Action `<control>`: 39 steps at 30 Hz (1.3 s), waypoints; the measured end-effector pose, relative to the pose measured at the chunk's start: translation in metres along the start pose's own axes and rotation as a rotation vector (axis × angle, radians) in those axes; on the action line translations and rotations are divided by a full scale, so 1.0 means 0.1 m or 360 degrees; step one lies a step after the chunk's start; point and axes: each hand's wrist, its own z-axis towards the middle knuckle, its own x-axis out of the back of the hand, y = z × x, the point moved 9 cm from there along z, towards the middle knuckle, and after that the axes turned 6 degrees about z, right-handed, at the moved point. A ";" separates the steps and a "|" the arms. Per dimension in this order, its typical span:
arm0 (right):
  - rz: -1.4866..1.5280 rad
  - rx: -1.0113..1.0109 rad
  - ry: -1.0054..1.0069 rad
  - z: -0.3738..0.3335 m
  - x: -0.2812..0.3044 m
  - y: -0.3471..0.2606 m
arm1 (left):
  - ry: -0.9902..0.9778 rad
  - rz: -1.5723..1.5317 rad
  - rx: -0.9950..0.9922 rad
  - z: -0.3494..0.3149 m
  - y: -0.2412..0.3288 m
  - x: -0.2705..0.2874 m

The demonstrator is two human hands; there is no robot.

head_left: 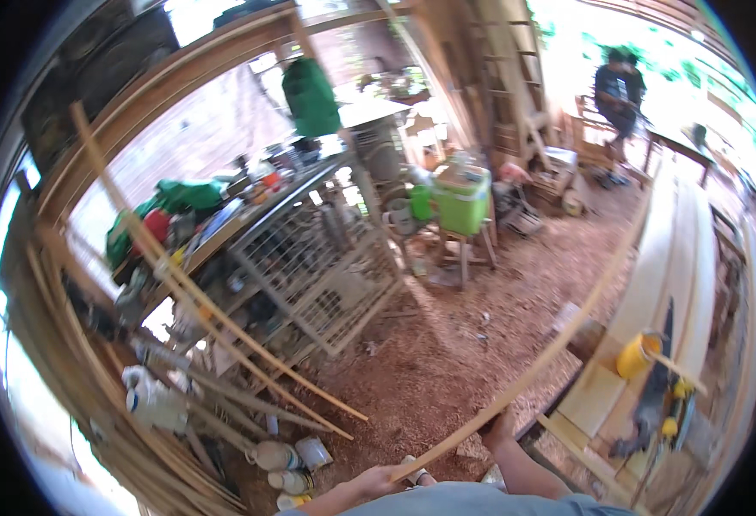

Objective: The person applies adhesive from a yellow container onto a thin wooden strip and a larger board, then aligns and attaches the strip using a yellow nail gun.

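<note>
A long, thin wooden strip (533, 371) runs from my body up toward the far right, looking bent in this view. My left hand (376, 482) is closed around its near end, low in the picture. Farther along, my right hand (499, 428) grips the strip from below, its fingers partly hidden. To the right of that hand is a workbench with pale planks (597, 397). On it lie a handsaw (656, 387), a yellow cup-like container (638, 354) with a stick across it, and a yellow-and-black tool (675, 409).
Long wooden strips (214, 318) lean at the left, above bottles (276, 456) on the shavings-strewn floor (447, 344). A cluttered table (296, 185) with a metal grid (309, 258) stands beyond. A green box (462, 202) rests on a stool. A person (617, 95) sits far right.
</note>
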 end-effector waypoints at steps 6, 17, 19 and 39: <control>0.0230 0.0088 -0.0059 0.65 0.26 -0.28 | 0.0111 0.0181 0.1117 -2.44 -1.89 -0.47; 0.0082 -0.0165 -0.0132 0.60 0.31 0.20 | 0.0358 -0.0378 0.1160 -1.95 -0.59 -0.42; 0.0189 -0.0267 -0.0711 0.65 0.12 0.37 | 0.0399 -0.0090 0.1171 -2.02 -1.17 -0.72; -0.0455 0.0759 -0.1829 -1.28 -3.78 -1.39 | 0.1099 -0.0429 -0.0138 0.57 -1.22 1.48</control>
